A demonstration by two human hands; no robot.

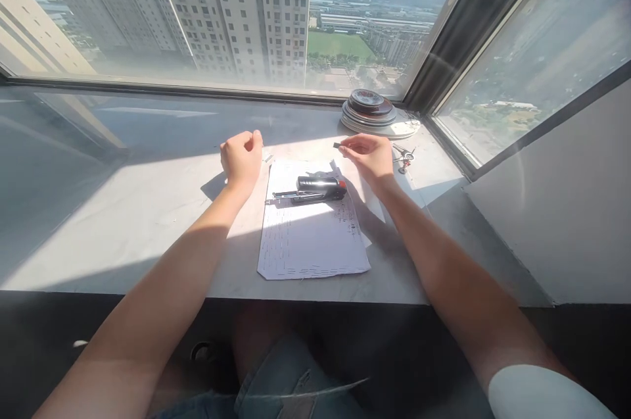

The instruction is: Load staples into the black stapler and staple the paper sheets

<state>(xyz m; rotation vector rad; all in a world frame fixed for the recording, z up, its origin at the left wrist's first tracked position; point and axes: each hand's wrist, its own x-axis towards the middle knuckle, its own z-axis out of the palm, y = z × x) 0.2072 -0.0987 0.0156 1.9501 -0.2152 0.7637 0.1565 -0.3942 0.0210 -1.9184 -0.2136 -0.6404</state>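
Note:
My left hand (pixel 241 159) is closed in a fist just above the sill, left of a paper stack; whatever it may hold is hidden. Between the thumb and fingers of my right hand (pixel 367 154) is a small dark strip (pixel 336 145), held above the stack's upper right corner. The stack of white paper (pixel 310 241) has rows of short dark dashes along its left and bottom edges and handwriting at the right. Across its upper part lies what looks like a black stapler (pixel 320 187) with a red end. A small pale piece (pixel 267 158) lies near my left hand.
A pile of round plate-like discs (pixel 369 113) stands in the far right corner by the window. Small metal parts (pixel 405 159) lie right of my right hand. The pale sill (pixel 148 221) ends at a front edge above my lap; a white wall (pixel 557 208) borders it at right.

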